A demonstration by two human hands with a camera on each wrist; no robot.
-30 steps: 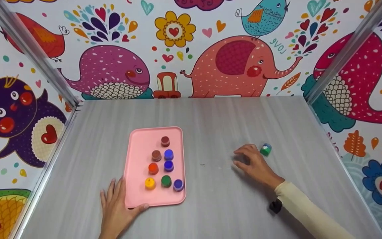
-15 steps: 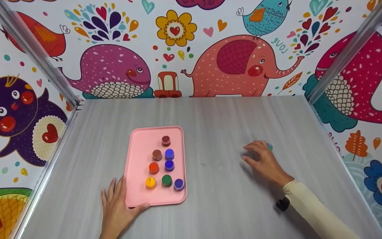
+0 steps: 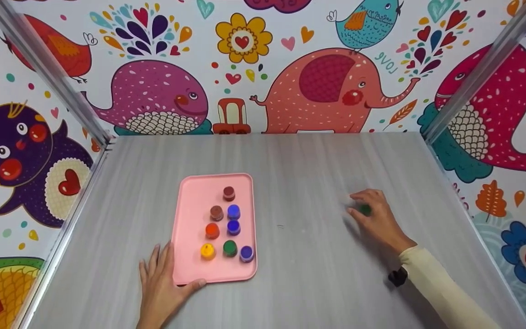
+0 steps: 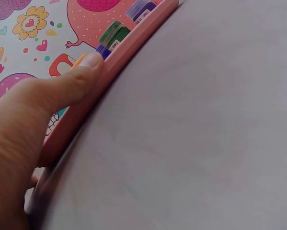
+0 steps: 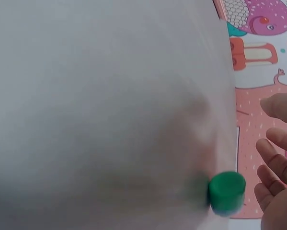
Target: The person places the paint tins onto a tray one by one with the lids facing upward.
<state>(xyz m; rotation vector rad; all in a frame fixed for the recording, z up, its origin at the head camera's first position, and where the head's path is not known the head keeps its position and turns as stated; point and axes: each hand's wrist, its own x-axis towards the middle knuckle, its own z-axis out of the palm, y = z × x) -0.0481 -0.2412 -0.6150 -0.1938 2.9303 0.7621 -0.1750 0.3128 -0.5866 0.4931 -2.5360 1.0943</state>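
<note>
In the head view, my left hand (image 3: 160, 288) lies at the near left corner of the pink tray (image 3: 185, 228), fingers extended along its left side. The thumb (image 4: 81, 81) lies against the rim in the left wrist view. My right hand (image 3: 377, 219) is around a small green-lidded paint jar (image 3: 365, 209) on the table, its thumb and fingers apart. In the right wrist view, the jar (image 5: 227, 191) stands away from the spread fingers (image 5: 277, 160). The hand partly covers the jar in the head view.
Several paint jars stand in the tray: brown jars (image 3: 216, 213), blue-purple jars (image 3: 233, 227), an orange-red jar (image 3: 212, 230), a yellow jar (image 3: 207, 251) and a green jar (image 3: 229, 248). Printed walls (image 3: 244, 82) border the grey table (image 3: 299, 274) at the back and sides.
My right hand has moved to the right, bringing the green jar from behind its knuckles to between its thumb and fingers in the head view. Left hand and tray stay put.
</note>
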